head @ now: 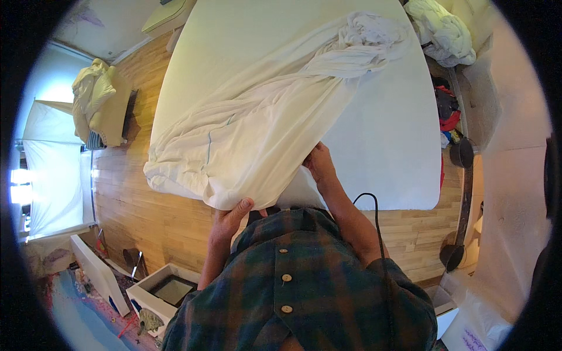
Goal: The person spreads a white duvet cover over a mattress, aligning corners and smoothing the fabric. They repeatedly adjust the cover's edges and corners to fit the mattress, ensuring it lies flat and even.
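Note:
A white bed sheet (263, 118) lies in long folds slantwise over the pale mattress (382, 145), its far end bunched near the top right. My left hand (233, 216) grips the sheet's near edge at the mattress front, thumb on top and fingers hidden under the cloth. Farther right, my right hand (319, 161) holds the sheet's right-hand edge, its fingertips partly hidden by the fabric. Between the two hands the cloth hangs taut. A thin blue-green line of stitching or cord runs across the sheet's left part.
A beige upholstered seat (112, 112) with a crumpled duvet stands at the left. Another white duvet (439, 33) is heaped at the far right, above clothes (447, 105) on the floor. An open white drawer box (164, 287) is at lower left. A black cable (376, 219) hangs by my right arm.

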`<state>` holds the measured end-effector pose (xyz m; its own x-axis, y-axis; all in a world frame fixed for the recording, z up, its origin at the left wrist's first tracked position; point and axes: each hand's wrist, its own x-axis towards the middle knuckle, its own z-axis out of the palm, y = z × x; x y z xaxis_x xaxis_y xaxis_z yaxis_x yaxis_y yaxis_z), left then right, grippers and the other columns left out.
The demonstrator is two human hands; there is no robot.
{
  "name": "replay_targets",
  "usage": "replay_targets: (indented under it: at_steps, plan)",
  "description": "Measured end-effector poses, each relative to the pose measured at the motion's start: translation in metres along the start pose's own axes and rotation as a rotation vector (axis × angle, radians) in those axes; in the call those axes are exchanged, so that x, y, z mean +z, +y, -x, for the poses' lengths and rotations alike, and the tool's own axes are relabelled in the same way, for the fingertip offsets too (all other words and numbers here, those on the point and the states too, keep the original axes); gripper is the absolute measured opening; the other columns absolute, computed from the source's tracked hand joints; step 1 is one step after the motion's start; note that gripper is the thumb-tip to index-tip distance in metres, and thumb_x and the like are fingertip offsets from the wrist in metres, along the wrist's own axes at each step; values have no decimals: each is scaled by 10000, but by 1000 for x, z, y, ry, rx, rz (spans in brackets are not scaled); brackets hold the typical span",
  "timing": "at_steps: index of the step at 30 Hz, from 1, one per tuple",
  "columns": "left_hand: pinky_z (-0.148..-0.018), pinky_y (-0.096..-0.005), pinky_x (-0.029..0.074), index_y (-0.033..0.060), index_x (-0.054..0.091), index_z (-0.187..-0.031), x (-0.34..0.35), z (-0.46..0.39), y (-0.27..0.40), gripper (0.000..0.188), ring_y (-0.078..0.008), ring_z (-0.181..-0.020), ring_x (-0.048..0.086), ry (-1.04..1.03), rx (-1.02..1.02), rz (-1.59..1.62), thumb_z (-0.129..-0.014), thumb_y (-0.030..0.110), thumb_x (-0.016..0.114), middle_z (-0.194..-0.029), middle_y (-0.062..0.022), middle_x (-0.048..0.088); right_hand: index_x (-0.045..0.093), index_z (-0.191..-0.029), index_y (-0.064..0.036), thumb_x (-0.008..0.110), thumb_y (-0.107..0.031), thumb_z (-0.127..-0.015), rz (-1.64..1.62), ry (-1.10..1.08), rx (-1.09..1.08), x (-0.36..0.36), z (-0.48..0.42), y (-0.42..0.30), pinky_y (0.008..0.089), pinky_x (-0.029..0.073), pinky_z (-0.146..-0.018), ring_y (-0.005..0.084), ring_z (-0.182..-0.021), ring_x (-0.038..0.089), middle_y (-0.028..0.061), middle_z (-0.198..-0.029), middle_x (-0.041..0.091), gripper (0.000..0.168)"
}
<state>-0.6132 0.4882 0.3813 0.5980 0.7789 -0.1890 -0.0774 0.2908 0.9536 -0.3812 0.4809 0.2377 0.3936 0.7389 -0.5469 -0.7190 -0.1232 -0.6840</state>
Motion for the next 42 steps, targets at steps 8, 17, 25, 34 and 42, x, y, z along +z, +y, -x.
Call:
replay_targets:
  at_steps: [8,17,25,34,42]
  plan:
    - [-668,-310,446,-22,487,-1147,16,14,-7,394,-199,-722,584,71,2,4,-867,229,606,-853,-106,616,588,-1024,-31,525,-241,-897,-348,73,111,-32,-60,11,278,516,-671,164,-808,624,64,-944,647,253]
    - [-687,-344,474,-36,490,-1145,28,19,2,384,-222,-726,589,68,-6,81,-879,225,582,-873,-119,614,570,-1042,-22,455,-192,-937,-499,-114,49,-43,-38,43,250,515,-692,140,-818,613,60,-954,638,231]
    - [-743,-336,467,-39,529,-1074,17,2,-1,283,-211,-738,595,-147,65,25,-889,172,561,-849,-115,618,546,-1063,-19,468,-142,-921,-590,-315,-142,-50,-15,33,232,511,-690,124,-770,603,62,-939,627,203]
    - [-706,-316,476,-39,529,-1063,14,9,3,246,-198,-731,589,-224,25,-104,-898,143,549,-825,-107,611,590,-1026,4,498,-206,-887,-110,-66,0,-40,-5,9,286,523,-719,155,-773,629,79,-912,649,268]
    - [-729,-316,465,-32,551,-1017,9,16,0,212,-186,-738,581,-253,17,-111,-899,144,547,-780,-92,617,592,-1057,-24,525,-267,-873,7,15,14,-17,-3,-1,300,527,-671,168,-779,641,87,-927,658,311]
